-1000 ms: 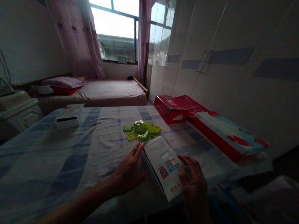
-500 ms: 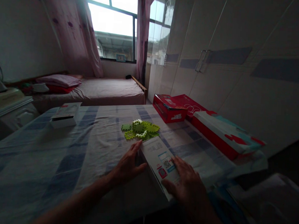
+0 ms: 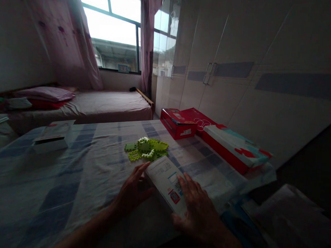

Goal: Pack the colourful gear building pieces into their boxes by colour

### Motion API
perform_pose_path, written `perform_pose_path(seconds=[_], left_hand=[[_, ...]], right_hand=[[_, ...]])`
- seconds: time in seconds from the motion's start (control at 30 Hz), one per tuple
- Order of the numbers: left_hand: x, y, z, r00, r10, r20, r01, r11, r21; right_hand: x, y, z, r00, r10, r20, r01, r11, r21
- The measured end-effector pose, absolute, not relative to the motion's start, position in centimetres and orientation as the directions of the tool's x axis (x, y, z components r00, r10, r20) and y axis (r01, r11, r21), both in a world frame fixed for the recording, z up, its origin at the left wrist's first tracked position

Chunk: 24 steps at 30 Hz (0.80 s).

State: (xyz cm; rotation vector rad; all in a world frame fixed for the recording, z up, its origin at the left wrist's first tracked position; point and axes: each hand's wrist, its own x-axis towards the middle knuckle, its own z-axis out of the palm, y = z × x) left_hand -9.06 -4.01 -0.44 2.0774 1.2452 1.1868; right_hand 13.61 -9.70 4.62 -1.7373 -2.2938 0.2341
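Note:
A white box (image 3: 163, 175) with a printed code and a red mark lies flat on the checked blue and white cloth (image 3: 78, 171) in front of me. My left hand (image 3: 133, 190) rests against the box's left side, fingers stretched out. On top of the box's near end lies my right hand (image 3: 196, 207), fingers spread flat. Just beyond the box sits a heap of green and white toothed puzzle pieces (image 3: 146, 149).
A second white box (image 3: 52, 135) stands at the far left of the cloth. Red boxes (image 3: 179, 122) and a long red and white box (image 3: 234, 147) lie at the right edge. A bed (image 3: 81, 104) and wardrobe doors (image 3: 239, 68) stand behind.
My right hand has slid from the box's right edge onto its top. The box now lies flatter on the cloth. The view has swung a little to the right.

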Motion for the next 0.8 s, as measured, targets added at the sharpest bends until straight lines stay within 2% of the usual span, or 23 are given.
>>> perform_pose_path(seconds=[0.13, 0.23, 0.33, 0.43, 0.63, 0.73, 0.8], left_hand=[[-9.0, -3.7, -0.5, 0.166, 0.850, 0.500, 0.476, -0.513, 0.714], [-8.9, -3.5, -0.6, 0.154, 0.839, 0.522, 0.487, -0.524, 0.699], [-8.8, -3.5, -0.7, 0.184, 0.819, 0.544, 0.507, -0.553, 0.661], [-8.7, -3.6, -0.5, 0.201, 0.803, 0.561, 0.521, -0.572, 0.633], [-8.5, -3.6, -0.3, 0.181, 0.802, 0.569, 0.527, -0.567, 0.633], [-8.6, -3.4, -0.6, 0.186, 0.806, 0.562, 0.524, -0.565, 0.637], [-8.6, -3.2, -0.8, 0.198, 0.805, 0.559, 0.520, -0.570, 0.636]], right_hand=[[16.8, -7.8, 4.9, -0.232, 0.940, 0.249, 0.907, 0.302, -0.294], [20.6, -4.3, 5.6, -0.085, 0.927, 0.364, 0.956, 0.179, -0.232], [24.3, 0.1, 6.1, 0.017, 0.940, 0.340, 0.991, 0.030, -0.133], [27.1, 3.5, 5.8, 0.056, 0.954, 0.295, 0.996, -0.034, -0.079], [29.3, 5.7, 4.3, 0.036, 0.963, 0.267, 0.999, -0.036, -0.008], [29.3, 5.6, 4.1, 0.014, 0.948, 0.318, 0.999, -0.029, 0.042], [29.1, 5.6, 4.0, -0.017, 0.941, 0.338, 0.999, 0.006, 0.033]])
